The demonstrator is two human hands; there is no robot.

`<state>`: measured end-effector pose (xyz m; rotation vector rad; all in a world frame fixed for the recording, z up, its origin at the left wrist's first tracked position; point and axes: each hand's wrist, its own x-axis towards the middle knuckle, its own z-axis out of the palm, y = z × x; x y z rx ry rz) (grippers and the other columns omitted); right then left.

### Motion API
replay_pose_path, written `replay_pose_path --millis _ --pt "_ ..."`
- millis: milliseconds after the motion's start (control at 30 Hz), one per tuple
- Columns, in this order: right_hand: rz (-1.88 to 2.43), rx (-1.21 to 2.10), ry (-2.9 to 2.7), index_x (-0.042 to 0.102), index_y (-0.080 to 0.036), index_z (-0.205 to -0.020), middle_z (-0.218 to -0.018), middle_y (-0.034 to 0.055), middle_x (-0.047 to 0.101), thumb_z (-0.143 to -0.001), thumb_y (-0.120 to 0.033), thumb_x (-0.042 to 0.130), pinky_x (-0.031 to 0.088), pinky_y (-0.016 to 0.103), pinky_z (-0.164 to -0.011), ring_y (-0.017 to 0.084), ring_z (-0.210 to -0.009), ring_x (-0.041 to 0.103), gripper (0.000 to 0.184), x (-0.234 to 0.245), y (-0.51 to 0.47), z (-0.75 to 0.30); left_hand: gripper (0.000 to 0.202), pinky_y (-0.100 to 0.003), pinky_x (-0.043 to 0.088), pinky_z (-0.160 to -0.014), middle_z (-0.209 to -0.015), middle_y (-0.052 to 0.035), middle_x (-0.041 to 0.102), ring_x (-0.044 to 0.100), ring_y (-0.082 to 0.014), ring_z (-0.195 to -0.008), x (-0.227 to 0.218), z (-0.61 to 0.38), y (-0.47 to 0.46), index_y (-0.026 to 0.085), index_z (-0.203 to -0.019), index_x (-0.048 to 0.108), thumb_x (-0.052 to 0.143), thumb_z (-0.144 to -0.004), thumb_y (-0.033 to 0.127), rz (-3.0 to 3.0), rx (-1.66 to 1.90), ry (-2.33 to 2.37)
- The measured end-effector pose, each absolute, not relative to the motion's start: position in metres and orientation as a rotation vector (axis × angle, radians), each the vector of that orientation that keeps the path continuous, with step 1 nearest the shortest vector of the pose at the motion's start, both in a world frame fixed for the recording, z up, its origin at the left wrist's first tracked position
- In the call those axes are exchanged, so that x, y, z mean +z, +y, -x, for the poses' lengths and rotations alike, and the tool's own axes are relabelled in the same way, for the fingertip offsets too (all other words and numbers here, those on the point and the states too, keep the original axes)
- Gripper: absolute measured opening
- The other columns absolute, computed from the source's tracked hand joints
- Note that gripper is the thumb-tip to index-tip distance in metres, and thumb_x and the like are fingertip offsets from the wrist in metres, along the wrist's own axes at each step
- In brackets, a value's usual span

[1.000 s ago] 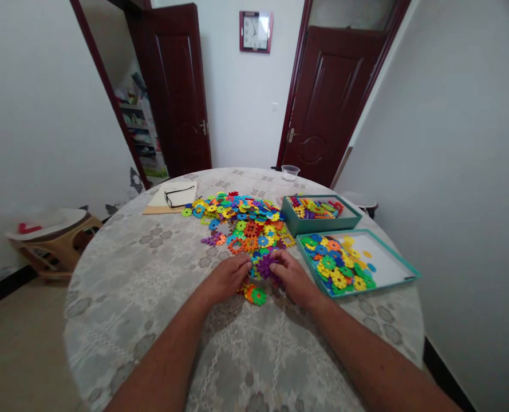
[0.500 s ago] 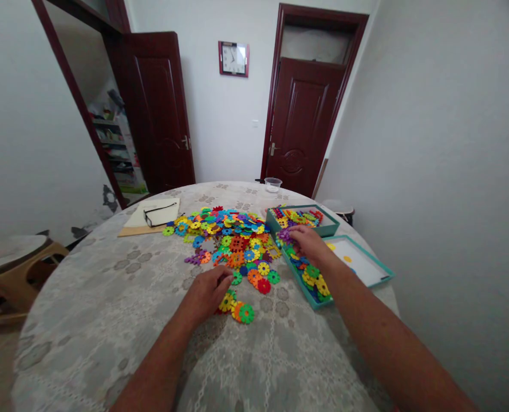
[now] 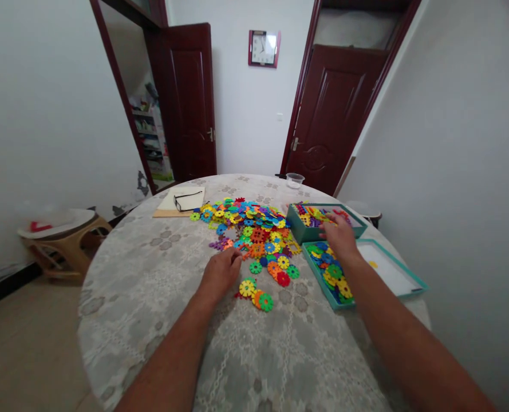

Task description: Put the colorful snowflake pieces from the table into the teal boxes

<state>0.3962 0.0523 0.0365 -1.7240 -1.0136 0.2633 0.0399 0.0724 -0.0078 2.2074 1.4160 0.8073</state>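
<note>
My right hand [image 3: 341, 236] reaches over the near rim of the green box [image 3: 308, 233], its thumb and fingers apart above the colourful plastic pieces inside. No piece shows clearly in its fingers. My left hand [image 3: 222, 272] rests by the near left edge of a loose pile of snowflake discs [image 3: 248, 220], its fingers curled; whatever they hold, if anything, is hidden. Close to it lie a yellow disc [image 3: 247, 288] and a green disc [image 3: 265, 301]. Under my right forearm, the box lid [image 3: 323, 284] has several discs in its left part.
Eyeglasses [image 3: 187, 201] lie on a cream pad [image 3: 168, 200] at the far left of the round table [image 3: 151, 274]. A clear plastic bowl [image 3: 295, 180] stands at the back edge. A wooden stool [image 3: 69, 243] is on the floor to the left.
My right hand has moved from above the lid to the green box, and the purple piece it held no longer shows in its fingers. My left hand stays by the pile. The view has turned left.
</note>
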Motion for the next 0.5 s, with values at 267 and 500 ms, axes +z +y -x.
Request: replay_pose_path --millis 267,500 --pt "1.614 0.073 -1.952 0.07 -0.017 -0.124 -0.123 0.0133 0.073 -0.093 -0.02 0.054 0.046 0.041 -0.108 0.025 -0.116 0.065 0.035 -0.013 0.043 -0.29 0.021 -0.033 0.047 -0.089 -0.106 -0.0093 0.077 0.069 -0.0235 -0.1 -0.008 -0.042 0.069 0.021 -0.107 0.073 0.055 -0.097 0.025 -2.233 0.65 1.532" --pt "1.738 -0.07 -2.215 0.056 -0.02 -0.146 -0.143 0.0164 0.06 -0.095 -0.028 0.061 0.038 0.045 -0.113 0.03 -0.132 0.051 0.052 -0.024 0.064 -0.254 0.04 -0.034 0.047 -0.099 -0.123 -0.0131 0.072 0.066 -0.0249 -0.112 -0.019 -0.04 0.07 0.02 -0.136 0.063 0.052 -0.097 0.022 -2.327 0.622 1.526"
